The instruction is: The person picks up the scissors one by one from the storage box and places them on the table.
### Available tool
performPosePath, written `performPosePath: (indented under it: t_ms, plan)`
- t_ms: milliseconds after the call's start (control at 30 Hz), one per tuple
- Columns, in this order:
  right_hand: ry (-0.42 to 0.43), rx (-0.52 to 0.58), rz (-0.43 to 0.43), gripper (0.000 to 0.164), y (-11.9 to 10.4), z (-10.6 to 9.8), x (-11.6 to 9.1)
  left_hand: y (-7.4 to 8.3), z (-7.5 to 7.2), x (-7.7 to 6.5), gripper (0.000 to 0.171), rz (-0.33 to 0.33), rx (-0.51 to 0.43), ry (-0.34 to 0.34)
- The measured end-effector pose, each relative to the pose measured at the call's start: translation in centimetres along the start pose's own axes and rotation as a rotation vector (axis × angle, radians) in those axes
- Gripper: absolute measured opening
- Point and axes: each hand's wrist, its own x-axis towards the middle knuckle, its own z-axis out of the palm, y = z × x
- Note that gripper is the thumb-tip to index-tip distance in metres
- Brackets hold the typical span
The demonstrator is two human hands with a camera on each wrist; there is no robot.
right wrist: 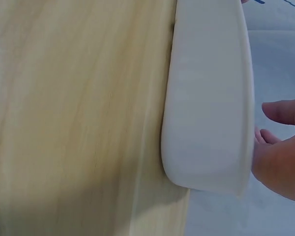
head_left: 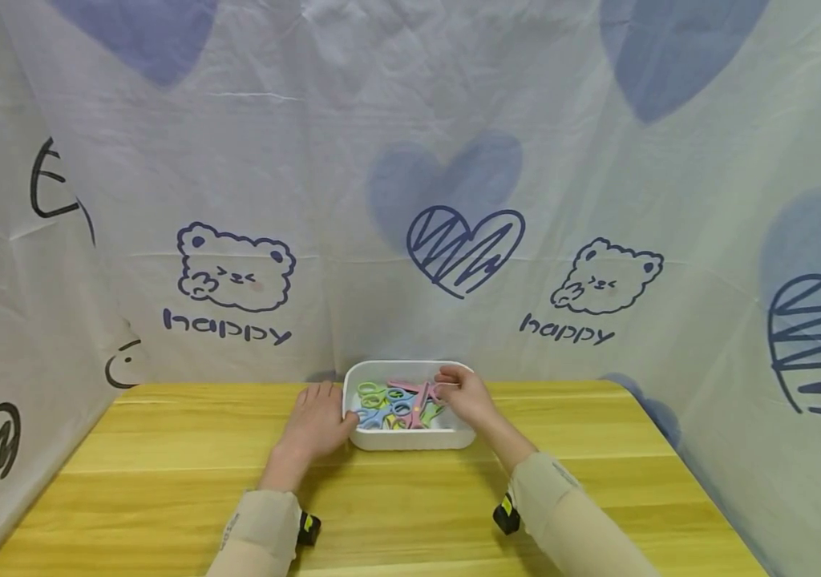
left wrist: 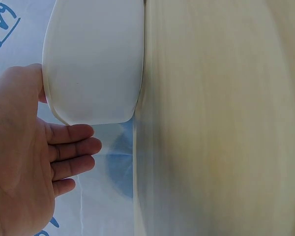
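Note:
A white plastic bin (head_left: 410,440) stands by the table's far edge, holding several children's scissors in a heap. Among them are pink scissors (head_left: 418,407), blue scissors (head_left: 376,417) and green scissors (head_left: 370,391). At the bin's left end my left hand (head_left: 315,418) holds the wall, thumb over the rim and fingers along the outside. My right hand (head_left: 464,397) reaches over the right end, its fingertips close to a pink handle. In the right wrist view, the thumb (right wrist: 281,112) is extended and apart from the other fingers; the bin's wall hides part of the hand.
The wooden table (head_left: 410,513) spreads out in front of the bin. Close behind its far edge hangs a white cloth (head_left: 353,184) printed with hearts, bears and writing. More cloth hangs along both sides.

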Motion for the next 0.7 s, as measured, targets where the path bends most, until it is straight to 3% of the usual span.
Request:
performPosePath:
  t_ms: [700]
  plan:
    - [-0.077, -0.12, 0.057, 0.04, 1.3, 1.3, 1.9, -0.1, 0.0, -0.1, 0.047, 0.005, -0.007, 0.007]
